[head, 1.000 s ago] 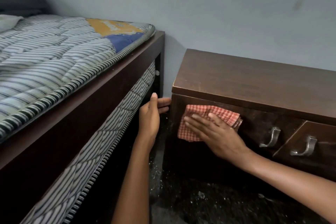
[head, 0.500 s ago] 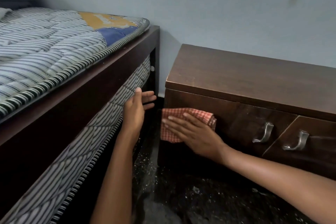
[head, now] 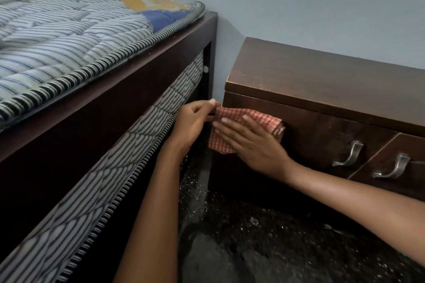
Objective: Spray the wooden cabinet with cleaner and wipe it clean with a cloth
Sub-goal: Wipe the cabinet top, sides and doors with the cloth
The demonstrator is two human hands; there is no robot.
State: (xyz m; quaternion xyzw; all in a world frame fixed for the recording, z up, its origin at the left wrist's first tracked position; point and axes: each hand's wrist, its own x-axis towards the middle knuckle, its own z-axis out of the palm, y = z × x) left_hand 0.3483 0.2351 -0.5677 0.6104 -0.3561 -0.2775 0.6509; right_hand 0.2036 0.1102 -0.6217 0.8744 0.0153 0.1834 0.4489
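A low dark wooden cabinet (head: 322, 80) stands against the wall, with two metal handles (head: 348, 154) on its front. A red-and-white checked cloth (head: 257, 117) lies flat against the left end of the cabinet's front. My right hand (head: 250, 142) presses on the cloth with fingers spread. My left hand (head: 195, 122) pinches the cloth's upper left corner at the cabinet's edge. No spray bottle is in view.
A bed with a striped mattress (head: 69, 37) in a dark wooden frame (head: 128, 89) fills the left side, leaving a narrow gap to the cabinet. A second striped mattress (head: 119, 167) sits under the frame. The floor (head: 253, 236) below is dark and speckled. A pale wall is behind.
My right hand slid the cloth left along the cabinet front to its left edge. My left hand left the bed side and took hold of the cloth's corner.
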